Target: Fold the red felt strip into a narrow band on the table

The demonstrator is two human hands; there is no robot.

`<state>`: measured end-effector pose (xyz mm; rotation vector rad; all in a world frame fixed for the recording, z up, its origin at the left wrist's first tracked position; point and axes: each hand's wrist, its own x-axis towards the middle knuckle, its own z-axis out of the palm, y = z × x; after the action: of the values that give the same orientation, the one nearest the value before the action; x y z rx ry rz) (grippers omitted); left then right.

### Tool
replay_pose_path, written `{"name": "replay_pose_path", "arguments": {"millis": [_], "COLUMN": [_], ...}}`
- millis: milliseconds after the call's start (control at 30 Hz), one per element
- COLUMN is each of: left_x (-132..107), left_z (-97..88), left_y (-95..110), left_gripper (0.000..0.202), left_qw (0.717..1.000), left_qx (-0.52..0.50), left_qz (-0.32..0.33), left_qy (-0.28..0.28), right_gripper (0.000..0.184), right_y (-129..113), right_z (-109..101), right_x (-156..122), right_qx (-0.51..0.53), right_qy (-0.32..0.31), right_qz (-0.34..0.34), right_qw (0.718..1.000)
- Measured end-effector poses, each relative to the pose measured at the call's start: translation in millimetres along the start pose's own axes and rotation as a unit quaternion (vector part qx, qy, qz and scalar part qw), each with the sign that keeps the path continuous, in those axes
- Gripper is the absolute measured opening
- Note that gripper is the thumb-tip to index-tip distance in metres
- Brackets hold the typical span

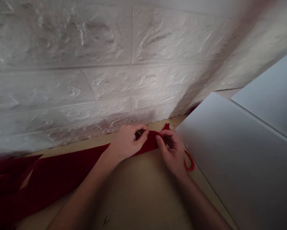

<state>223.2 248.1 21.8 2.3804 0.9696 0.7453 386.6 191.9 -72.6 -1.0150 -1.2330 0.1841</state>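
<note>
A long strip of red cloth (62,172) lies on a tan board (138,191) along the foot of a white brick-pattern wall. My left hand (127,142) pinches the cloth's far end from the left. My right hand (172,150) pinches the same end from the right, fingers curled tight. Something thin shows between my left fingertips, too small to identify. A red loop, perhaps a scissors handle (189,162), pokes out beside my right hand.
The white textured wall (86,64) rises straight behind the board. A smooth grey panel (229,153) stands close on the right, boxing in the corner. More red cloth bunches at the far left (4,185).
</note>
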Motion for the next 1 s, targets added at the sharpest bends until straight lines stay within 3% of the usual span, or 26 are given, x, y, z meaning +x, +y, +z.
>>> {"name": "replay_pose_path", "arguments": {"millis": [333, 667, 800, 1000], "left_x": [-2, -5, -5, -2], "left_z": [-4.6, -12.2, -14.8, -14.8], "left_y": [5, 7, 6, 6], "left_gripper": [0.018, 0.025, 0.024, 0.023], "left_qw": [0.999, 0.996, 0.997, 0.999], "left_qx": [-0.044, -0.086, -0.069, -0.040], "left_qz": [-0.018, 0.012, 0.024, 0.026], "left_qy": [-0.005, -0.020, -0.027, 0.016], "right_gripper": [0.007, 0.002, 0.003, 0.004], "right_y": [-12, -16, -18, -16], "right_z": [-3, -1, 0, 0], "right_x": [0, 0, 0, 0], "right_qx": [-0.084, -0.031, -0.022, -0.049], "right_qy": [0.046, 0.042, 0.036, 0.033], "right_qz": [-0.089, -0.032, -0.034, -0.079], "right_qw": [0.991, 0.998, 0.999, 0.995]}}
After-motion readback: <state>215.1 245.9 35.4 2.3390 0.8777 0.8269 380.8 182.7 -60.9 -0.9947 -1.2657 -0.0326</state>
